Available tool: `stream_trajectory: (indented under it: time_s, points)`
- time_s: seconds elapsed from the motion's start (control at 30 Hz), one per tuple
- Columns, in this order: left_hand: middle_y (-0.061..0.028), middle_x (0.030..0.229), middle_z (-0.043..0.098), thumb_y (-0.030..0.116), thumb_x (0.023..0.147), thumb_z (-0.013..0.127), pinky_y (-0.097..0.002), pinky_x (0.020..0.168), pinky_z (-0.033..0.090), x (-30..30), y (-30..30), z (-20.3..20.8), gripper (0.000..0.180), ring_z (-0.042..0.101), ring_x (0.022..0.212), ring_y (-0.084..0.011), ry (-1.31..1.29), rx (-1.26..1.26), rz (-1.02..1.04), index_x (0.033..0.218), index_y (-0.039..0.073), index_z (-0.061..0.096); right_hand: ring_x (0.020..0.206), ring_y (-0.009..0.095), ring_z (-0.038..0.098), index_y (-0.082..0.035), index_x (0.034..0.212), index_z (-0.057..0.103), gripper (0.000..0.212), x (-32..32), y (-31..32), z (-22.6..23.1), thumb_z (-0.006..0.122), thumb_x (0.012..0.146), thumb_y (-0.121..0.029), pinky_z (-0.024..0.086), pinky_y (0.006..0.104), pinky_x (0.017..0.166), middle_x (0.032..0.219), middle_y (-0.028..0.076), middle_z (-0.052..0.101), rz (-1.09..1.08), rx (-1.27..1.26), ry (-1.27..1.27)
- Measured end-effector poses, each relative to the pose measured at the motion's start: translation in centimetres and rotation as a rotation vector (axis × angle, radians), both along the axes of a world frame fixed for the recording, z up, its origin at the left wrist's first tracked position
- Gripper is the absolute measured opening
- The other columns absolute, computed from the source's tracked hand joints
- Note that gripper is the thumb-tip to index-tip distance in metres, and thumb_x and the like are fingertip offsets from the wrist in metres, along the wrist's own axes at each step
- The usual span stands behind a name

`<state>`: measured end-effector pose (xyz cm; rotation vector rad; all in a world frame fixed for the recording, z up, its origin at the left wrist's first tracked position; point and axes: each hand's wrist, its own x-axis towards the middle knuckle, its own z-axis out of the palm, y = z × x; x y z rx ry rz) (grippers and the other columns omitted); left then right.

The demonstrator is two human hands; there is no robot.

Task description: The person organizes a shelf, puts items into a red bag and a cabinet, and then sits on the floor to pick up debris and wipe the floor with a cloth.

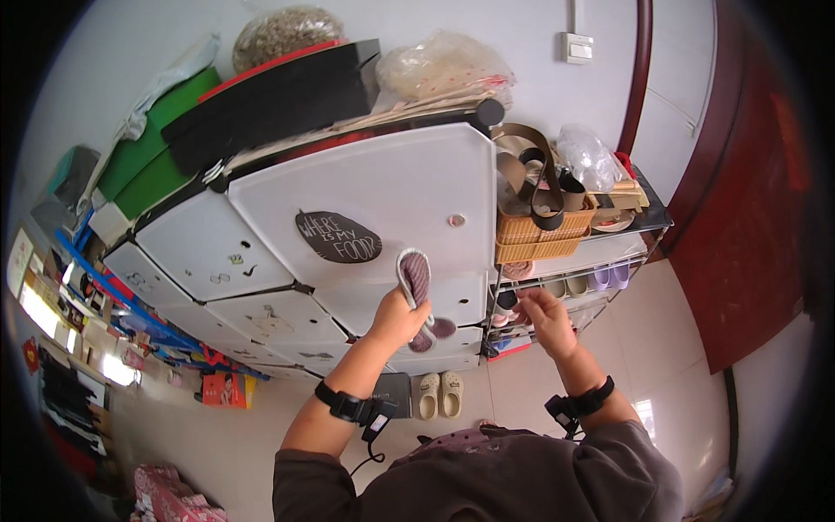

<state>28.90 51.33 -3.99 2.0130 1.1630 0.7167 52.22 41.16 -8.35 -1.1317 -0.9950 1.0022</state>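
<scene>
In front of the white cabinet [409,187], my left hand [398,320] is closed around a slipper [416,271] with a purple-grey striped sole and a pale rim. Its upper end sticks up above my fingers. More of the same striped material [423,341] shows below the hand; whether that is a second slipper I cannot tell. My right hand [548,322] is raised beside the metal shoe rack [565,252]. Its fingers are bent and a little apart, and nothing shows in them.
On the rack stand an orange basket [544,235] with belts and lilac shoes [611,276]. Cream clogs [441,396] sit on the floor by a dark grey box [396,394]. A black box [278,96] and plastic bags [444,65] lie on the cabinet. A dark red door [748,200] is at right.
</scene>
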Motion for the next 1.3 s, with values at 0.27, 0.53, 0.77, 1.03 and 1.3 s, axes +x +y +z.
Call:
stream_trajectory:
  time_s: [0.27,0.53,0.77,1.03,1.3]
  points:
    - [-0.0138,0.086,0.055,0.013,0.070,0.057,-0.0402,0.066,0.045,6.0,5.0,2.8,0.083,0.055,0.077,-0.0320,0.458,0.449,0.118,0.132,0.026,0.004,0.064,0.008,0.053,-0.001,0.093,0.054,0.014,1.6,-0.4,-1.8,0.047,0.082,-0.008,0.045,0.0191,0.058,0.073,0.003,0.056,-0.008,-0.100,-0.099]
    - [-0.0117,0.083,0.055,0.010,0.066,0.063,-0.0371,0.061,0.046,6.1,5.4,3.2,0.091,0.056,0.072,-0.0275,0.684,0.444,0.170,0.132,0.026,0.001,0.064,0.007,0.053,-0.001,0.094,0.054,0.016,2.8,0.0,-0.8,0.048,0.082,-0.009,0.044,0.0191,0.057,0.074,0.003,0.057,-0.007,-0.136,-0.159]
    - [-0.0127,0.087,0.056,0.012,0.068,0.059,-0.0379,0.067,0.044,3.7,2.5,0.1,0.065,0.054,0.078,-0.0330,0.283,0.434,0.047,0.125,0.023,0.030,0.059,0.006,0.050,0.000,0.092,0.054,0.014,3.5,0.1,-1.3,0.047,0.082,-0.008,0.043,0.0184,0.056,0.070,0.002,0.055,0.035,-0.125,-0.166]
    - [-0.0077,0.085,0.056,0.009,0.078,0.050,-0.0321,0.068,0.045,0.5,-0.6,-2.6,0.034,0.054,0.075,-0.0178,-1.062,-0.718,0.228,0.110,-0.001,0.047,0.063,0.009,0.052,0.002,0.092,0.055,0.017,7.2,1.2,0.2,0.049,0.083,-0.011,0.043,0.0214,0.058,0.073,0.003,0.056,-0.023,-0.066,-0.209]
    - [-0.0060,0.086,0.055,0.018,0.081,0.049,-0.0323,0.071,0.044,3.4,-2.2,-1.4,0.034,0.053,0.080,-0.0180,-1.201,-0.840,-0.074,0.111,0.002,0.046,0.085,0.011,0.049,-0.002,0.108,0.048,0.033,2.6,1.9,1.7,0.054,0.080,-0.019,0.040,0.0247,0.077,0.101,0.005,0.052,0.398,-0.018,-0.192]
